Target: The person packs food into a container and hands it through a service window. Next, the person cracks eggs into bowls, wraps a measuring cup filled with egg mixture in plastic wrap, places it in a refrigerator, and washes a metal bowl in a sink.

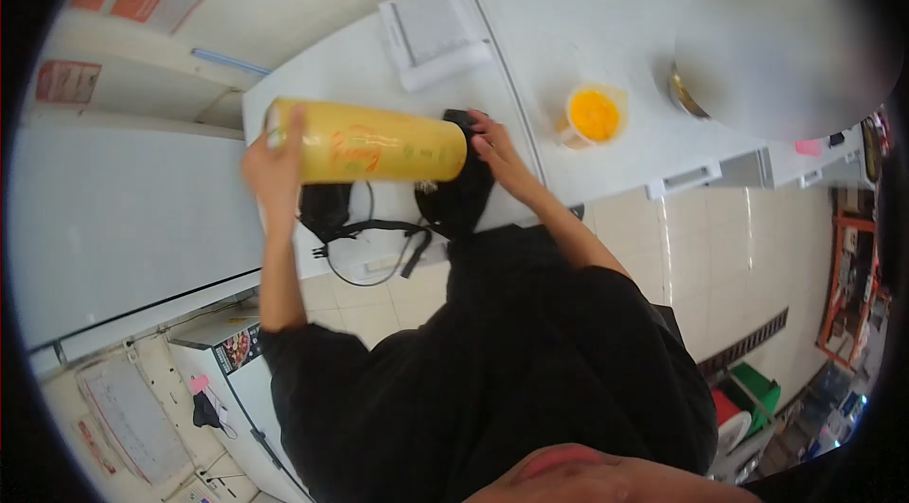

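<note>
One yellow cylinder (374, 143) | long axis left to right | left fingers (295, 131) clasping left end | right fingers (482, 125): cannot tell

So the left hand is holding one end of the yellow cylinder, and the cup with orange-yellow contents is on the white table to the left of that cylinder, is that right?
Not quite: in the head view, the cup is on the white table to the right of the yellow cylinder. The left hand does hold one end.
</note>
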### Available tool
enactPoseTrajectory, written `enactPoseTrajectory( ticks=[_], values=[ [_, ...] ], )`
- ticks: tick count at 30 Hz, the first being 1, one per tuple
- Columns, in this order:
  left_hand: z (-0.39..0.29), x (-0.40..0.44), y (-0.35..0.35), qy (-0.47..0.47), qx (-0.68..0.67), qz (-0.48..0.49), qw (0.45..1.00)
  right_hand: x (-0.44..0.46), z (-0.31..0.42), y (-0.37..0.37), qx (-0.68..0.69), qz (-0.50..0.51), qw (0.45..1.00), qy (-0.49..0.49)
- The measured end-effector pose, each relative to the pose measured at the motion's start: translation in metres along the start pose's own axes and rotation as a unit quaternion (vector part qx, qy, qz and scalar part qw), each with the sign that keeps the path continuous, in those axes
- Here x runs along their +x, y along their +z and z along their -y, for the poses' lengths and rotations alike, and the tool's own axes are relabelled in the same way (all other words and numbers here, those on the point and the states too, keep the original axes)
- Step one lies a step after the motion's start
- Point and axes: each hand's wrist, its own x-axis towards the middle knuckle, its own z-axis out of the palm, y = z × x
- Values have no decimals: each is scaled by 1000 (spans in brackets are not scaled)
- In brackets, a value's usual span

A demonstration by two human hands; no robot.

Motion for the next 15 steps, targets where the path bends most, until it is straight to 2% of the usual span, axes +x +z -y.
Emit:
enactPoseTrajectory(
  ticks=[1, 2, 3, 5, 6, 7, 8, 9, 10, 12, 14, 15],
  values=[
    [17, -10, -5, -31, -121, 38, 991, -4, 5, -1, 44, 7, 999, 18],
    [32, -16, -7, -61, -243, 73, 965, -18, 16, -6, 166, 28, 983, 76],
    [29, -34, -4, -104, -287, 99, 947, -35, 30, -11, 286, 52, 948, 127],
    [34, -72, 9, -200, -324, 153, 912, -65, 46, -46, 283, 101, 944, 139],
    [42, -94, 31, -250, -322, 179, 896, -80, 64, -69, 253, 111, 936, 217],
    [38, -120, 55, -278, -333, 180, 883, -96, 56, -93, 288, 78, 909, 291],
    [34, -144, 77, -286, -318, 246, 870, -114, 42, -120, 318, 47, 874, 363],
    [14, -170, 100, -317, -350, 265, 841, -131, 14, -150, 325, 0, 869, 373],
    [-16, -186, 118, -329, -299, 287, 848, -139, 11, -180, 303, -36, 872, 382],
    [-18, -233, 184, -317, -399, 345, 788, -138, -4, -247, 278, -94, 858, 420],
    [-50, -265, 233, -344, -467, 339, 741, -134, -31, -308, 207, -116, 885, 400],
    [-63, -274, 255, -346, -469, 334, 741, -129, -48, -334, 164, -113, 902, 383]
  ],
)
